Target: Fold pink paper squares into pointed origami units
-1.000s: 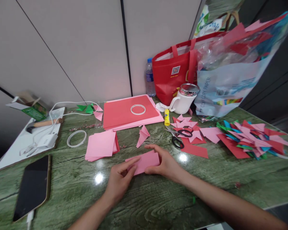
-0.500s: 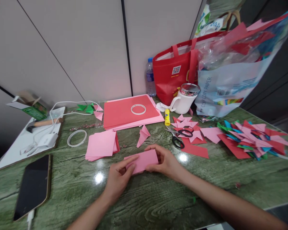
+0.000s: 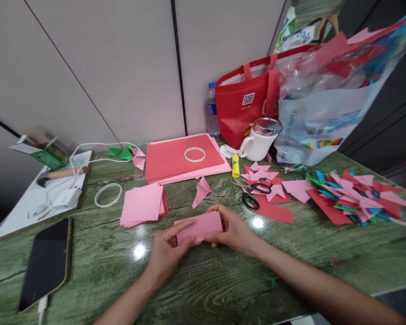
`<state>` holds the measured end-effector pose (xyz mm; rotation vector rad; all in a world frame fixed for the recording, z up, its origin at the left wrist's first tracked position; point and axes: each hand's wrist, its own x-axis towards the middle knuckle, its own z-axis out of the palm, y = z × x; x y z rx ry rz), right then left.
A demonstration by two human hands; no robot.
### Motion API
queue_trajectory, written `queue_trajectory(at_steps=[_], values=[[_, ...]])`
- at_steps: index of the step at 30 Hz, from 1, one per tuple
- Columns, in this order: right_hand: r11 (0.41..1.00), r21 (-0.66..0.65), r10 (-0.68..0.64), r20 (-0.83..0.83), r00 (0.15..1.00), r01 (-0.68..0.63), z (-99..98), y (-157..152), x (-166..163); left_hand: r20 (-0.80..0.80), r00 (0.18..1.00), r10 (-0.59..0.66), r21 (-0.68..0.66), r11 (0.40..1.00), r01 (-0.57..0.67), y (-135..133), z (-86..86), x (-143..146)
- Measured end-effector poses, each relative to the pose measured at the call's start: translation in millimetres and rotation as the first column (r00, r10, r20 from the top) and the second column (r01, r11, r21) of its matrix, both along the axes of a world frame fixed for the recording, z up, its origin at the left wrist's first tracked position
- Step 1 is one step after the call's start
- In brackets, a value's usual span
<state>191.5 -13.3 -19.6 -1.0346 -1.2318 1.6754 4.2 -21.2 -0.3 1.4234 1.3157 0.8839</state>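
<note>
Between my hands is a pink sheet of paper [image 3: 203, 224], folded into a flat rectangle just over the table. My left hand [image 3: 171, 248] pinches its left end, thumb along the lower edge and a finger across the top face. At the right end my right hand [image 3: 232, 230] grips it between thumb and fingers. Just beyond lies a small folded pink paper piece [image 3: 201, 192]. A stack of pink paper squares [image 3: 142, 203], with red ones under it, rests to the left. Black-handled scissors [image 3: 252, 198] lie beyond my right hand.
Larger red and pink sheets [image 3: 169, 158] carry a tape roll [image 3: 194, 155]. A yellow glue stick [image 3: 235, 165] stands near a white mug [image 3: 259, 142]. Folded coloured pieces [image 3: 355, 194] are heaped at right. Left are another tape roll [image 3: 108, 195] and a phone [image 3: 47, 262].
The folded pink paper has shifted very slightly, and my left thumb has slid a little to the right along its lower edge. Both hands keep their hold.
</note>
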Motion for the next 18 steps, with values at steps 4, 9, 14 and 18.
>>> queue_trajectory(at_steps=[4,9,14,18], values=[[0.998,-0.06,0.011,-0.033,0.999,-0.013,2.9,4.0,1.8,0.06,0.998,0.014,-0.037,0.999,-0.012,1.0,-0.8,-0.9],[0.998,-0.066,0.011,-0.053,0.999,-0.014,3.4,7.3,4.3,0.128,0.991,0.024,-0.087,0.996,-0.013,2.6,-4.7,-2.7],[0.998,-0.066,0.007,-0.022,1.0,-0.008,3.0,8.3,6.5,0.119,0.993,0.023,-0.065,0.998,-0.015,5.4,-7.2,-4.7],[0.997,-0.08,0.006,-0.051,0.999,-0.01,0.7,9.5,8.2,0.142,0.989,0.032,-0.089,0.996,-0.019,6.6,-8.0,-4.5]])
